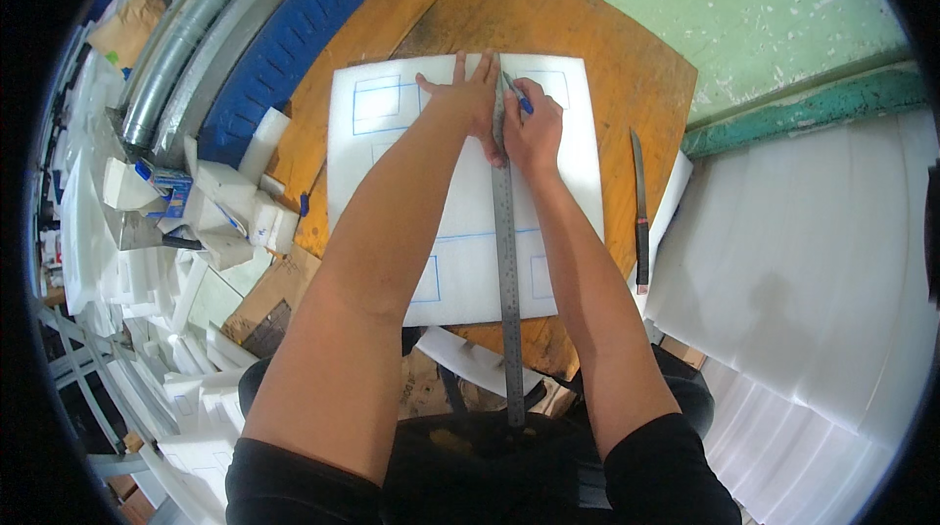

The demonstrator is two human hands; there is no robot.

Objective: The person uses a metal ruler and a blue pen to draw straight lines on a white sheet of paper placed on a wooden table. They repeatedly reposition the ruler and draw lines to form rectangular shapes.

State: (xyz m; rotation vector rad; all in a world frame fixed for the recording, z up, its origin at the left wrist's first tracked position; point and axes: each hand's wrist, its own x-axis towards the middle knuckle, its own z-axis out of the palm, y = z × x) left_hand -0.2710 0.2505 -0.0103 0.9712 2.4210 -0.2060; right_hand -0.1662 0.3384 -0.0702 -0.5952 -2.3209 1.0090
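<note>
A white foam sheet (470, 187) lies on the wooden table, with blue rectangles and lines drawn on it. Across it, running from the far edge towards my body, is a long steel ruler (507, 253) whose near end overhangs the table. My left hand (474, 95) presses flat with spread fingers on the sheet and the ruler's far part. In my right hand (536, 125) is a blue pen (521, 97), its tip close to the ruler's right edge near the sheet's far side. My left forearm hides part of the drawn lines.
To the right on the wooden table (617, 69) lies a long knife (641, 216) with a dark handle. Foam offcuts (228, 194) and a blue pen cap (304, 204) are at the left. Large foam sheets (778, 253) stand at the right, below a green wall (734, 3).
</note>
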